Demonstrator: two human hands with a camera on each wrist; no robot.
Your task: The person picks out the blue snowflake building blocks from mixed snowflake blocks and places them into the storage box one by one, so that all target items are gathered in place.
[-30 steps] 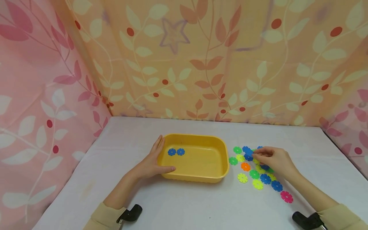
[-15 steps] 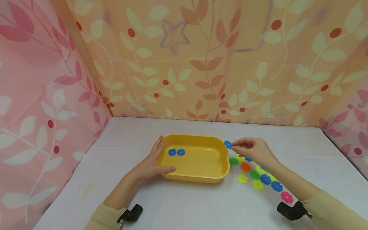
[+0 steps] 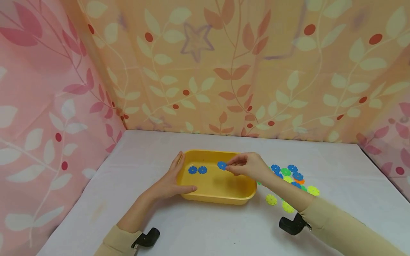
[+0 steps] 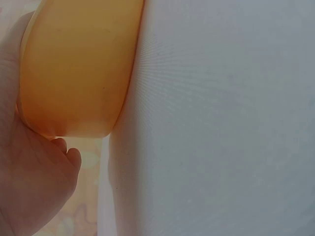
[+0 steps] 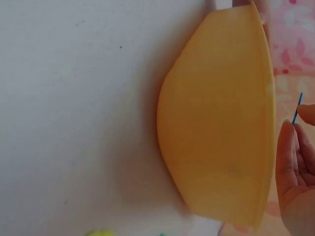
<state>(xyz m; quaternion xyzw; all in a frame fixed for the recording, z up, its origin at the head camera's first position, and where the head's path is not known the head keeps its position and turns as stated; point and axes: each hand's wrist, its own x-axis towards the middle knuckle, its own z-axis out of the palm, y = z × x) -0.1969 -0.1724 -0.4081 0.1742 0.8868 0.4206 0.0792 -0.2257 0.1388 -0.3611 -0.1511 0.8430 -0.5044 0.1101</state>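
Note:
A shallow yellow plastic basin (image 3: 221, 193) stands on the table, two blue notched snowflake discs (image 3: 197, 170) lying inside at its left. My left hand (image 3: 166, 181) grips the basin's left end, thumb across the near rim and fingers along the side. In the left wrist view, fingertips show past the basin's wall (image 4: 78, 73). Over the basin's right half, my right hand (image 3: 248, 166) pinches a third blue snowflake disc (image 3: 221, 165) between thumb and fingers. The right wrist view shows that disc (image 5: 298, 108) edge-on, above the rim.
Right of the basin lies a loose spread of blue, green, yellow and orange snowflake discs (image 3: 287, 179), partly hidden by the right forearm. White cloth covers the table (image 3: 205, 227). Patterned curtains (image 3: 198, 89) enclose the back and sides. Black wrist mounts (image 3: 293, 225) stick out below the sleeves.
My right hand has picked up a blue snowflake disc from the spread and carried it left over the basin. The left hand still holds the basin in place.

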